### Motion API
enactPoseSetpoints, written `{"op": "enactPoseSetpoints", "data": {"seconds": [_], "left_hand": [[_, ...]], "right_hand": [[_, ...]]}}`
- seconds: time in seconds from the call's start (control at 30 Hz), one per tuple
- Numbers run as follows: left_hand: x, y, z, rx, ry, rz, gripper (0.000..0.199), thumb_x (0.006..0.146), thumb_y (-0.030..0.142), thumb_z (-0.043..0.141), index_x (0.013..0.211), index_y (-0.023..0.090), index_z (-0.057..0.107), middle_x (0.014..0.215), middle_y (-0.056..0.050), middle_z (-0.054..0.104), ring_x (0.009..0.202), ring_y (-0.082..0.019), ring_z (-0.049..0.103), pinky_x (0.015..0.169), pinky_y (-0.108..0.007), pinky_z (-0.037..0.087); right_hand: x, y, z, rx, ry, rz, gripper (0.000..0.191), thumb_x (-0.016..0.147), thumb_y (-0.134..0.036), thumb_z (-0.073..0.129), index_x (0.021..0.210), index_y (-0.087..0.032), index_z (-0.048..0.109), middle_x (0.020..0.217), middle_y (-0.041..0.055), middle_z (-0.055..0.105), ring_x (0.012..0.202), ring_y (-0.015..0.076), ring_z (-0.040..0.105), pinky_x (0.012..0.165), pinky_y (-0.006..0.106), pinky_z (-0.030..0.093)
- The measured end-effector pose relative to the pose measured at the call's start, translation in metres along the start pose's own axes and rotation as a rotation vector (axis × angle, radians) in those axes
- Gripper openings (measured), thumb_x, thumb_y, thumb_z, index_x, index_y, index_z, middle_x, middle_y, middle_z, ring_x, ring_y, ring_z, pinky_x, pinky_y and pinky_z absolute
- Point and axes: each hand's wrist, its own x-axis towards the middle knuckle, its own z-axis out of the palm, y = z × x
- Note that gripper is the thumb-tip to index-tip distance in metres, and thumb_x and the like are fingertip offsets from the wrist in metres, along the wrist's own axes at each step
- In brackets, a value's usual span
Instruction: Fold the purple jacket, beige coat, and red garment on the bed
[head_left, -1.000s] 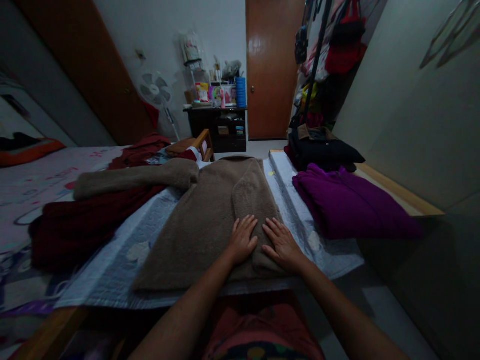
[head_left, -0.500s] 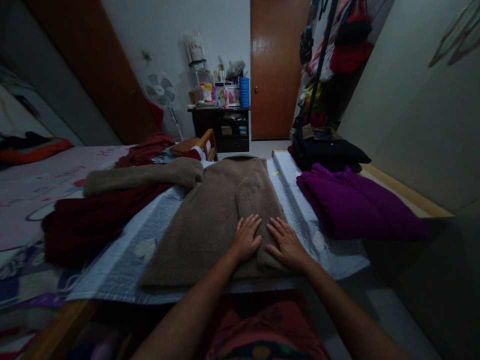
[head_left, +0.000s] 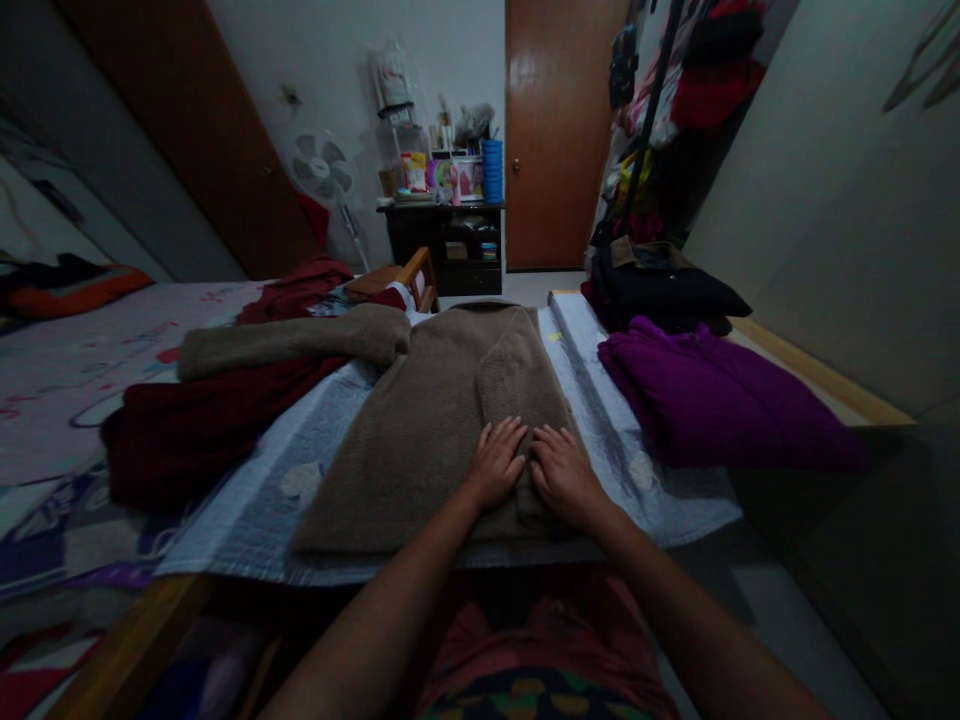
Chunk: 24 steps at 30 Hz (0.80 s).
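1. The brown garment [head_left: 405, 450] lies spread in the middle of the frame, on a pale quilted cover [head_left: 225, 545]. Its hem runs near the cover's front edge.
2. The left hand [head_left: 495, 465] lies palm down on it, right of the frame's centre, fingers extended and slightly apart, gripping nothing that shows.
3. The right hand [head_left: 566, 478] lies just beside it, also palm down, its fingers loosely spread and slightly bent on the pile; no pinch of cloth is visible.
4. For pressing this layer flat, even pressure from the 2 palms seems best; sliding outward from the gap between them should ease ridges without dragging the cloth beneath.
5. The folded-in sleeve [head_left: 514, 375], above the hands in the frame, would sit best with its edge parallel to the garment's side.
6. The fabric looks plush and matte, likely thick and springy, so a light touch may let it puff up.
7. The other sleeve [head_left: 296, 342] stretches toward centre left as a rounded tube, bordering a limp dark red cloth [head_left: 187, 430].
8. At right, a purple garment [head_left: 720, 400] forms a soft, thick folded slab.
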Motion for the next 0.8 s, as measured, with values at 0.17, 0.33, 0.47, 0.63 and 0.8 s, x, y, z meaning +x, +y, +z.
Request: {"op": "enactPoseSetpoints", "data": {"seconds": [0.17, 0.33, 0.47, 0.63, 0.8], "left_hand": [[0.001, -0.011, 0.001, -0.235, 0.159, -0.045, 0.043, 0.088, 0.017, 0.039, 0.126, 0.020, 0.059, 0.146, -0.007, 0.050, 0.141, -0.018, 0.036, 0.119, -0.048, 0.022], [0.005, -0.018, 0.002, -0.295, 0.386, -0.215, 0.039, 0.085, 0.011, 0.040, 0.115, 0.018, 0.064, 0.145, -0.008, 0.049, 0.141, -0.021, 0.035, 0.117, -0.047, 0.029], [0.006, -0.015, 0.003, -0.254, 0.348, -0.196, 0.038, 0.086, 0.012, 0.042, 0.115, 0.016, 0.065, 0.145, -0.010, 0.049, 0.141, -0.023, 0.036, 0.117, -0.048, 0.030], [0.007, -0.014, 0.003, -0.233, 0.364, -0.185, 0.037, 0.083, 0.010, 0.043, 0.111, 0.018, 0.067, 0.141, -0.010, 0.053, 0.138, -0.024, 0.039, 0.116, -0.051, 0.031], [0.006, -0.013, 0.003, -0.246, 0.385, -0.179, 0.038, 0.083, 0.009, 0.043, 0.110, 0.019, 0.067, 0.140, -0.009, 0.054, 0.137, -0.024, 0.040, 0.115, -0.053, 0.032]], "right_hand": [[-0.009, -0.009, 0.022, -0.017, 0.062, 0.022, 0.050, 0.097, -0.034, 0.039, 0.139, -0.010, 0.048, 0.151, 0.0146, 0.040, 0.142, 0.0268, 0.032, 0.117, 0.045, 0.022], [-0.010, -0.005, 0.026, -0.042, 0.015, 0.032, 0.058, 0.097, -0.045, 0.040, 0.143, -0.010, 0.045, 0.155, 0.0135, 0.033, 0.145, 0.0286, 0.025, 0.118, 0.046, 0.020], [-0.009, -0.006, 0.026, -0.047, 0.020, 0.039, 0.059, 0.097, -0.047, 0.040, 0.143, -0.011, 0.045, 0.155, 0.0129, 0.034, 0.144, 0.0281, 0.026, 0.117, 0.046, 0.022], [-0.010, -0.004, 0.029, -0.057, 0.068, 0.018, 0.056, 0.097, -0.045, 0.039, 0.143, -0.014, 0.046, 0.154, 0.0125, 0.036, 0.144, 0.0279, 0.028, 0.116, 0.048, 0.024], [-0.011, -0.003, 0.034, -0.069, 0.082, 0.005, 0.055, 0.096, -0.044, 0.039, 0.142, -0.014, 0.046, 0.153, 0.0126, 0.037, 0.143, 0.0281, 0.029, 0.116, 0.048, 0.026]]}}
